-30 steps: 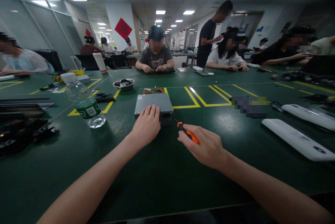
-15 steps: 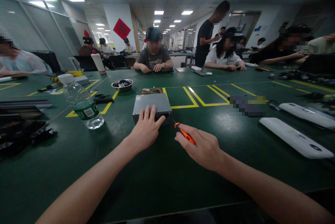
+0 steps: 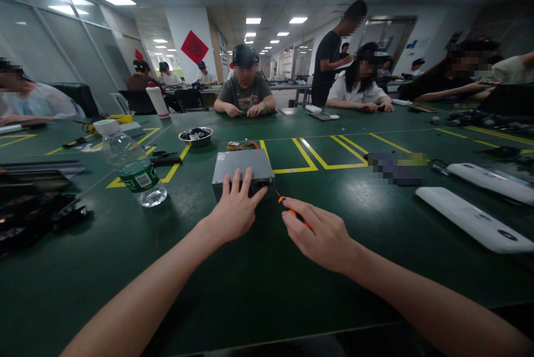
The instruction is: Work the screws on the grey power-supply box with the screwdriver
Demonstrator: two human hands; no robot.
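A grey metal box (image 3: 242, 163) with coloured wires at its back rests on the green table (image 3: 250, 301). My left hand (image 3: 236, 209) lies with spread fingers against the top and near side of the box. In my right hand (image 3: 317, 232) is an orange and black screwdriver (image 3: 293, 213), its thin shaft directed at the box's near right corner. Whether the tip touches the box is too small to tell.
On the left stand a water bottle (image 3: 139, 173) and a metal bowl (image 3: 196, 135) of small parts, with black parts (image 3: 37, 207) at the edge. White devices (image 3: 471, 218) lie right. A person (image 3: 245, 87) sits opposite.
My right hand's fingers have closed further round the screwdriver, covering more of its handle. My left hand has shifted very slightly on the box.
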